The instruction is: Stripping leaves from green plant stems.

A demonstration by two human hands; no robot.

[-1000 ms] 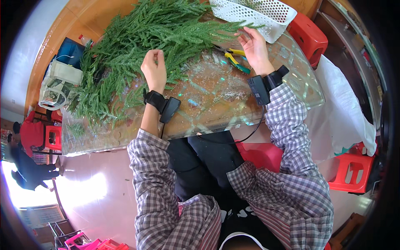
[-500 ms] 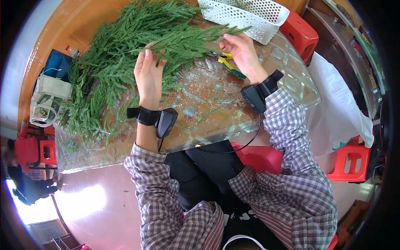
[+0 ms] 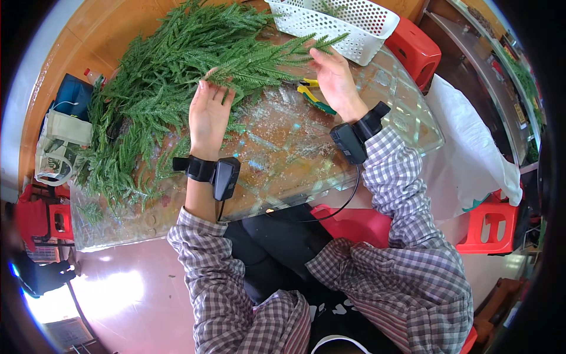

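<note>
A green artificial-looking pine branch (image 3: 265, 63) stretches between my hands above the table. My left hand (image 3: 209, 115) has its fingers curled at the branch's left end, the thumb side partly behind the needles. Near the other end, my right hand (image 3: 334, 76) closes its thumb and fingers on the branch, with the tips poking out past them. Just below the right hand lie pliers (image 3: 318, 101) with yellow and green handles; their jaws are partly covered. Behind and left of the branch is a big heap of similar branches (image 3: 159, 76).
A white perforated basket (image 3: 330, 29) stands at the table's far edge. Green bits and pale crumbs dot the table (image 3: 283, 153). Bags (image 3: 62, 141) sit at the left, a white sack (image 3: 466, 141) and red stools (image 3: 489, 227) at the right. Straps with black boxes circle both wrists.
The whole view has shifted slightly. The branch remains between both hands, a little lower against the heap, and my left fingers have changed position slightly around its end.
</note>
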